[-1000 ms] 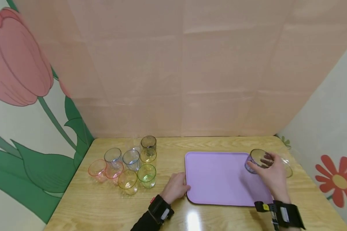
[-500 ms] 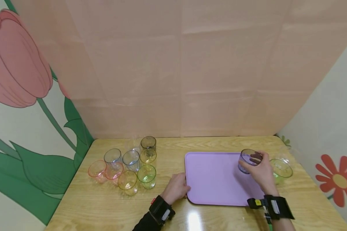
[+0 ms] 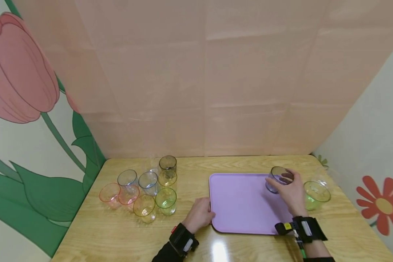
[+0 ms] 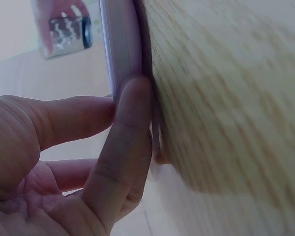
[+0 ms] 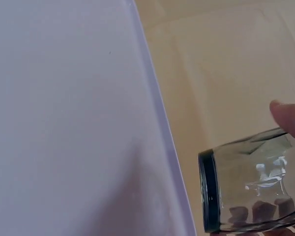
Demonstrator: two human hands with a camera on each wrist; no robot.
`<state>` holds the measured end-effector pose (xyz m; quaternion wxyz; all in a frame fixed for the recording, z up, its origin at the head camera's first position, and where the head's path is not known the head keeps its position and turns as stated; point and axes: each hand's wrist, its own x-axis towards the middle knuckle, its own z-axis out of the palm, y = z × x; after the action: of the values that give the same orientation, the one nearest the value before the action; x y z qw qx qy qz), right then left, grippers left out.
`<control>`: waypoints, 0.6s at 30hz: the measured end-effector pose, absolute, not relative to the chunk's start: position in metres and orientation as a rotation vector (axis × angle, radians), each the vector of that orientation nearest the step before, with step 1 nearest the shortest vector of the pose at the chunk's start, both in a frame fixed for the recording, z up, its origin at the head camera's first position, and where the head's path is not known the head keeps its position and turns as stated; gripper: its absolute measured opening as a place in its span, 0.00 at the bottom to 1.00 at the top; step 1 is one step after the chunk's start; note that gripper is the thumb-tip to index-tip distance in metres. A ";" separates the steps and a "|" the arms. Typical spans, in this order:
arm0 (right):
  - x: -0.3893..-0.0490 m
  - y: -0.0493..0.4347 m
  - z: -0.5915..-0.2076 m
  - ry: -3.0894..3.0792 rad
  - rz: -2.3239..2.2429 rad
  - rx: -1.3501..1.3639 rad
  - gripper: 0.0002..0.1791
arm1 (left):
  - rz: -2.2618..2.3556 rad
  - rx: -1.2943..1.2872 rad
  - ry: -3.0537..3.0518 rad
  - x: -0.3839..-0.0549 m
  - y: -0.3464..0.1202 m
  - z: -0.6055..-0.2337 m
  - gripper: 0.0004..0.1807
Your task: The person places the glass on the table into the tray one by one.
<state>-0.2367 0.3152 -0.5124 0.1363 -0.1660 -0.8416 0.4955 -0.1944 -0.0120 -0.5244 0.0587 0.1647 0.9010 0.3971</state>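
Observation:
At the tray's left edge, my left hand (image 3: 199, 213) pinches the rim of the lavender tray (image 3: 240, 205). The left wrist view has the thumb on the tray's upper side and a finger (image 4: 120, 137) under its edge, close to the wood. My right hand (image 3: 293, 193) grips a smoky grey drinking glass (image 3: 272, 185) by its sides, above the tray's back right part. In the right wrist view the dark base of the glass (image 5: 210, 196) faces the tray, with the thumb on one side and fingertips showing through the opposite side. The glass looks upright.
Left of the tray stands a group of tinted glasses, among them a pink glass (image 3: 109, 193), a blue glass (image 3: 148, 182), a green glass (image 3: 166, 202) and a dark glass (image 3: 168, 162). A green glass (image 3: 316, 196) stands right of the tray, near the table's right side.
My right hand has carried the grey glass leftward, from the tray's right edge to farther in over the tray. The green glass at right is now uncovered. My left hand has stayed at the rim.

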 end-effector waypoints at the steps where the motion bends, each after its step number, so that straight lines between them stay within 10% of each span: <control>1: -0.238 0.314 -0.512 -2.429 1.447 -0.483 0.58 | 1.184 0.517 2.756 -0.195 -0.012 -0.524 0.12; 18: -0.261 0.309 -0.515 -2.269 1.696 -0.613 0.54 | 1.109 0.532 2.809 -0.195 -0.013 -0.523 0.13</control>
<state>-0.2605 0.3093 -0.5154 0.1210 -0.2100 -0.7771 0.5809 -0.1948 -0.0126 -0.5227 0.0373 0.1733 0.9154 0.3615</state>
